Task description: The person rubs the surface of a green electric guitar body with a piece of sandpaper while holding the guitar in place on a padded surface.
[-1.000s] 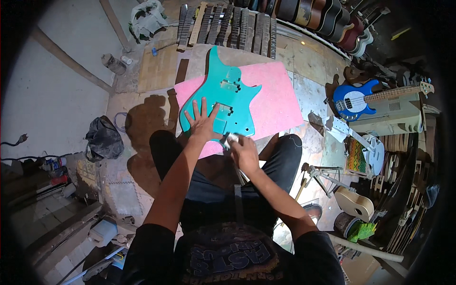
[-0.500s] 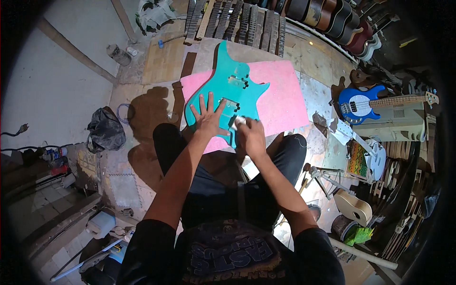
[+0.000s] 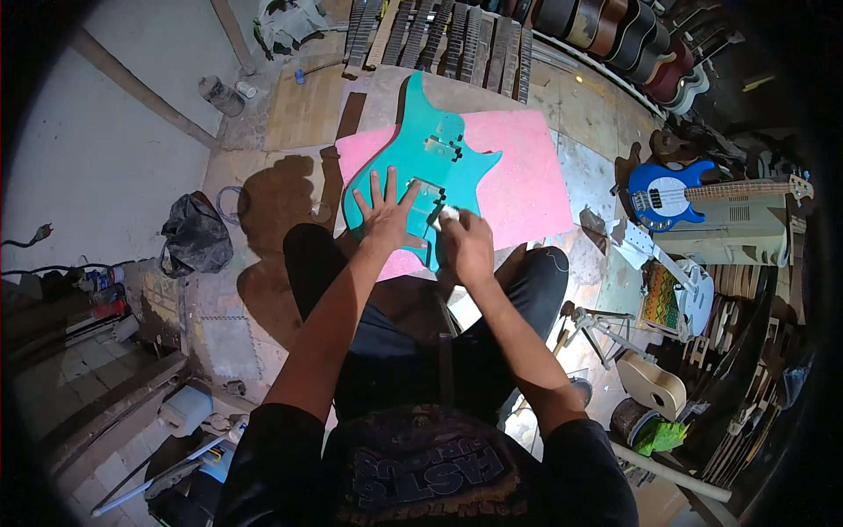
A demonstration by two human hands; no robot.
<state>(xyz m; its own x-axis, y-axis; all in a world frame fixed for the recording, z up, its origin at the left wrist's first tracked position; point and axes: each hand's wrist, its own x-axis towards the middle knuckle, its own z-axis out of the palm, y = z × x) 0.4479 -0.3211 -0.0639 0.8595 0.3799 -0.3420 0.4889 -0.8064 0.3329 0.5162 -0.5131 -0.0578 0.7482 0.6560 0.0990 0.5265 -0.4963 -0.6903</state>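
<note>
A turquoise electric guitar body (image 3: 413,149) with routed cavities lies on a pink foam sheet (image 3: 527,176) in front of my legs. Flat on its lower left part rests my left hand (image 3: 385,218), fingers spread and empty. My right hand (image 3: 468,246) is closed around a small white wad (image 3: 449,214), perhaps cloth or paper, and presses it to the body's surface near the lower right edge, beside the larger cavity. My right fingers partly cover the wad and that edge.
Several guitar necks (image 3: 439,44) lie in a row at the far edge. To the right are a blue bass guitar (image 3: 672,195), a stand (image 3: 597,329) and an unfinished acoustic body (image 3: 652,385). A black plastic bag (image 3: 195,235) sits on the floor at left.
My right hand and the white wad have shifted slightly right along the body. My left hand stays in place, and the whole view has moved a little.
</note>
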